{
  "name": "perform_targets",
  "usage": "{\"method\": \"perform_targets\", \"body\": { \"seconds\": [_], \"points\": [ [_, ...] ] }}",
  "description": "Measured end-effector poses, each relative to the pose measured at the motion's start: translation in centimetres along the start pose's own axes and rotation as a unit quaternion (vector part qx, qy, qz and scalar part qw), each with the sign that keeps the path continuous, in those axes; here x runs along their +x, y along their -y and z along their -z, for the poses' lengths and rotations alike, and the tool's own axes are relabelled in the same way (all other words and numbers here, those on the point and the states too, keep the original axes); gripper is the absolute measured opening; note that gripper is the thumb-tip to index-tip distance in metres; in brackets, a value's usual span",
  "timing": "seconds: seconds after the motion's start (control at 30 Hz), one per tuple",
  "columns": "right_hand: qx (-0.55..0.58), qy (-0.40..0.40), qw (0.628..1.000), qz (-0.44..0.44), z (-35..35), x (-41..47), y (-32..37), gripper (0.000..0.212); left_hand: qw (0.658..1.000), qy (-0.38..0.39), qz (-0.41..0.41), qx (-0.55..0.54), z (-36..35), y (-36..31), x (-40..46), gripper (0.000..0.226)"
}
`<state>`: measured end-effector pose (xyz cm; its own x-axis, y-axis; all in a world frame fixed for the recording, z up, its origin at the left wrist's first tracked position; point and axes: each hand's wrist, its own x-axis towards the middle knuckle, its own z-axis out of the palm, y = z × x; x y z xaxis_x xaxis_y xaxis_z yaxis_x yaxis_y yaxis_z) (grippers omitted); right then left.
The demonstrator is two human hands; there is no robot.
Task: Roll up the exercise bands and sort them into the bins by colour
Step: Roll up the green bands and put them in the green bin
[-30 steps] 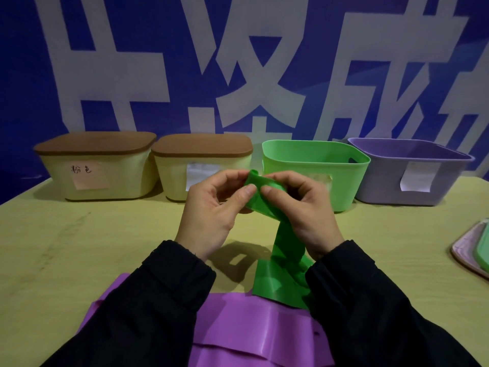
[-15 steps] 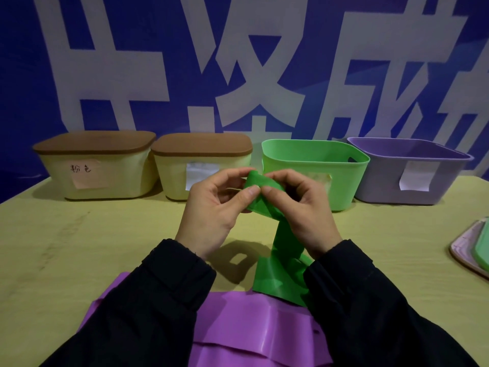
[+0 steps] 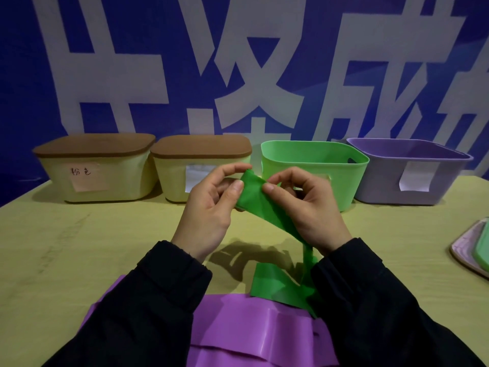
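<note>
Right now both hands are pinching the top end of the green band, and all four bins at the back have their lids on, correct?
Not quite. Both hands do pinch the green band, but only the two cream bins have lids. The green bin and purple bin are open, as the head view shows.

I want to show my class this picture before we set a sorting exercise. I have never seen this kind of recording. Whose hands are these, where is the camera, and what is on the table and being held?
There is no machine here: a person wears a camera on the head, looking forward and down at their own hands. The left hand and right hand both pinch the top end of a green band; its other end trails to the table. A purple band lies nearest the person. At the back stand two cream bins with brown lids, an open green bin and an open purple bin.
</note>
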<state>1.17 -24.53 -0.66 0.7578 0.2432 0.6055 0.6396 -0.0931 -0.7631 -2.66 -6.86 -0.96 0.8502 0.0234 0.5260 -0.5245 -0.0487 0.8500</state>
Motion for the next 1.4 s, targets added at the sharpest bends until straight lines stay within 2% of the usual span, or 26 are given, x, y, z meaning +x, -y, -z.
{"method": "perform_targets", "body": {
  "seconds": [0.2, 0.47, 0.7, 0.83, 1.17, 1.4],
  "points": [
    [0.001, 0.018, 1.000, 0.005, -0.5, -0.2, 0.0, 0.006, 0.997, -0.013, 0.022, -0.075, -0.3, 0.0, 0.1, 0.025],
    [0.122, -0.005, 0.992, -0.042, -1.1, -0.4, 1.3, 0.015, 0.999, -0.026, 0.024, -0.035, -0.1, 0.3, 0.2, 0.018],
    [0.080, -0.009, 0.996, -0.031, -1.2, -0.3, 0.7, 0.012, 0.999, -0.025, 0.020, -0.020, -0.4, 0.1, -0.1, 0.019],
    [0.089, 0.012, 0.996, -0.028, -1.1, -0.4, 0.6, 0.011, 0.998, -0.024, 0.026, -0.046, -0.3, -0.2, 0.0, 0.032],
    [0.090, 0.039, 0.995, -0.033, -1.1, -0.6, 0.6, 0.023, 0.998, -0.043, 0.028, -0.039, 0.2, -0.2, 0.2, 0.022],
    [0.097, 0.002, 0.995, -0.037, -0.6, -0.5, 0.8, 0.015, 0.999, -0.018, 0.024, -0.035, -0.2, 0.1, 0.1, 0.028]
  ]
}}
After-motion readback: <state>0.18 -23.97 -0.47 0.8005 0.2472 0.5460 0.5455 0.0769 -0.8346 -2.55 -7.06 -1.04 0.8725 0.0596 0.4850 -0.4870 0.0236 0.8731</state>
